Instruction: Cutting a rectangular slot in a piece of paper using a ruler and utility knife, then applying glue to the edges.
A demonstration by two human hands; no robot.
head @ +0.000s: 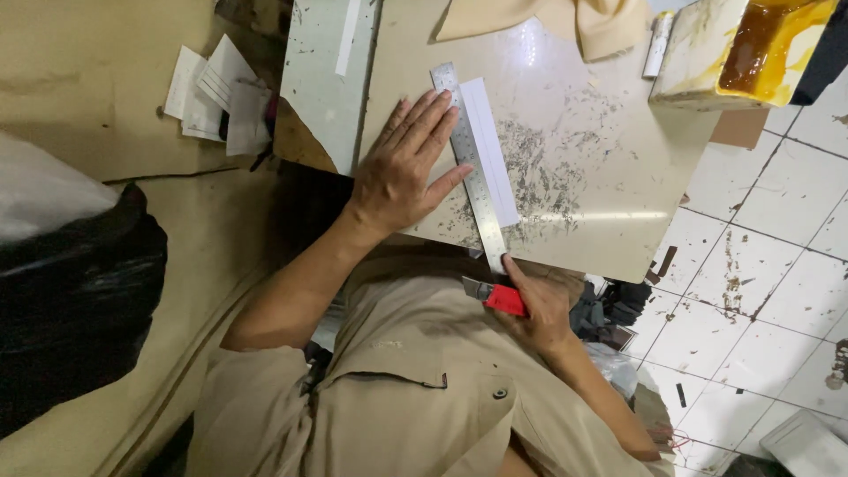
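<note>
My left hand (402,168) lies flat, fingers spread, pressing a steel ruler (471,168) onto a scuffed beige board (601,177) resting on my lap. A long white paper strip (495,150) lies along the ruler's right edge, partly under it. My right hand (541,307) is at the board's near edge, closed around a red utility knife (496,298). The knife's tip sits at the near end of the ruler.
A grey panel (318,79) with another white strip (347,35) lies left of the board. Loose papers (216,93) and a black bag (71,300) are further left. Beige cloth (574,19), a white tube (658,44) and a tin of amber liquid (751,44) sit beyond. Tiled floor (768,265) is on the right.
</note>
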